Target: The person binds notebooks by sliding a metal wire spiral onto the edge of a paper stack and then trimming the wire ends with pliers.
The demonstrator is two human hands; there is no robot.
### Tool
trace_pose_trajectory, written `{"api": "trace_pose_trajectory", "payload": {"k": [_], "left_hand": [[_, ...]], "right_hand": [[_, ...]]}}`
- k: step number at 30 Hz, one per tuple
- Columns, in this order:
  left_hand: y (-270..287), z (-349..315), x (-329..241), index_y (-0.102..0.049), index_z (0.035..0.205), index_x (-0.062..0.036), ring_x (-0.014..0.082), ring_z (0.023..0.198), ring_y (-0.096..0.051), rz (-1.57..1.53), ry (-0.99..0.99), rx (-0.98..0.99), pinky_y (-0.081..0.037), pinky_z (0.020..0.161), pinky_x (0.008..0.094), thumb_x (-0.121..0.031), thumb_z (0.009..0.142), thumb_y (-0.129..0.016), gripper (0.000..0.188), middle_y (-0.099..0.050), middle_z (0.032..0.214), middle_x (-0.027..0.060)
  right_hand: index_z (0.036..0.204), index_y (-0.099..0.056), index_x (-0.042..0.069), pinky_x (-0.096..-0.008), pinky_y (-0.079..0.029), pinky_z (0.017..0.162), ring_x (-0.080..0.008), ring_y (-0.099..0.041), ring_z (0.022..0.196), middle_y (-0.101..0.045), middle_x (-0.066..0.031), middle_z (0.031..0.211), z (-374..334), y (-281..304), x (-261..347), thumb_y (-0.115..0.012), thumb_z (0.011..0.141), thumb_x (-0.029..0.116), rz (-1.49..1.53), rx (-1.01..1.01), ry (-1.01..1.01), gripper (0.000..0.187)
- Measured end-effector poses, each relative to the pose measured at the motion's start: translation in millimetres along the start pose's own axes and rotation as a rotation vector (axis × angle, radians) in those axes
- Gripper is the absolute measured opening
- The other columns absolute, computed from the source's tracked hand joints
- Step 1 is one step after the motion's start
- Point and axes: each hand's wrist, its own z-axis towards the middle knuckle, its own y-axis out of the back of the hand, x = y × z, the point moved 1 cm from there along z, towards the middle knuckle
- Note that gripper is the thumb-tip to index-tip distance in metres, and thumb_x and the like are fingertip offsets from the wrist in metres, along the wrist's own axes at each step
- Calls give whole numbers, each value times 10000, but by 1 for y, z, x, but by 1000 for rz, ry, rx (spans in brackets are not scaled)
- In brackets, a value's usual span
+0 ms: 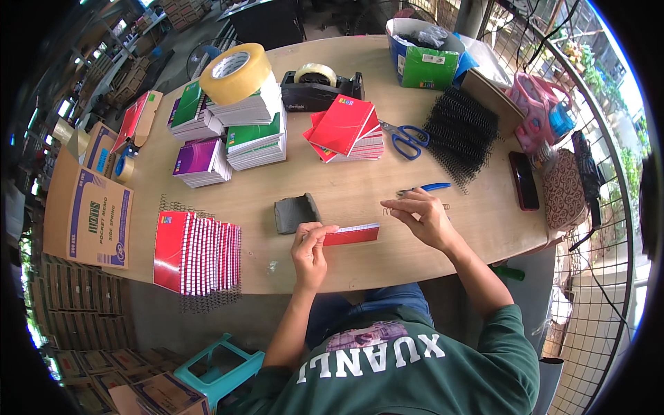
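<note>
My left hand [309, 257] is closed on one end of a small red notebook [351, 236], tilted so that its white hole-punched edge faces up. Just right of it, my right hand [419, 216] pinches a thin wire coil [386, 211], whose end shows at the fingertips; the fingers hide most of it. The coil is apart from the notebook. Beyond the right hand lies a blue-handled tool [434, 187], its tip partly hidden. A dark grey block [296, 213] sits by my left fingertips.
Red notebooks with wire coils [197, 252] overlap at the left. Farther back are notebook stacks [256, 142], a tape roll [235, 72], a tape dispenser [321, 90], red notebooks [346, 128], scissors [408, 140] and piled black coils [460, 131]. A phone [523, 181] lies right; a cardboard box [90, 218] stands left.
</note>
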Motion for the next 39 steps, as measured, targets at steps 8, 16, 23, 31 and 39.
{"api": "trace_pose_trajectory", "payload": {"k": [8,16,23,31,39], "left_hand": [[-3,1,-10,-730,1020,-40,245,903,-637,61,-27,-69,-522,761,328,62,949,-573,201,-650,948,100],[-8,-7,-9,-718,1017,-22,265,952,-622,76,-25,-95,-524,784,345,35,944,-596,153,-640,983,105],[-12,-6,-17,-690,991,-40,254,969,-548,111,-64,-120,-474,836,369,-118,846,-795,195,-573,999,98],[-16,-9,-15,-687,962,-61,256,947,-537,173,-88,-187,-456,789,371,-166,815,-832,231,-559,972,85],[-13,-13,-19,-654,956,-47,267,974,-520,184,-75,-150,-451,836,378,-140,844,-806,211,-532,980,96]], "right_hand": [[1001,-739,61,-357,-526,722,-245,-647,816,-722,-75,917,-1,-11,-12,-766,837,67,295,144,55,167],[1004,-704,46,-382,-524,684,-281,-652,827,-648,-83,900,-2,-6,-3,-763,814,39,168,189,167,199],[1028,-724,85,-393,-511,702,-253,-651,834,-653,-58,919,-5,-5,-7,-789,790,81,57,95,311,247],[1085,-711,98,-390,-514,671,-254,-655,821,-654,-61,934,-9,-7,-7,-779,814,118,-11,101,367,280],[1097,-650,75,-424,-520,628,-306,-663,804,-639,-102,915,-8,-6,19,-719,878,167,-96,204,197,247]]}}
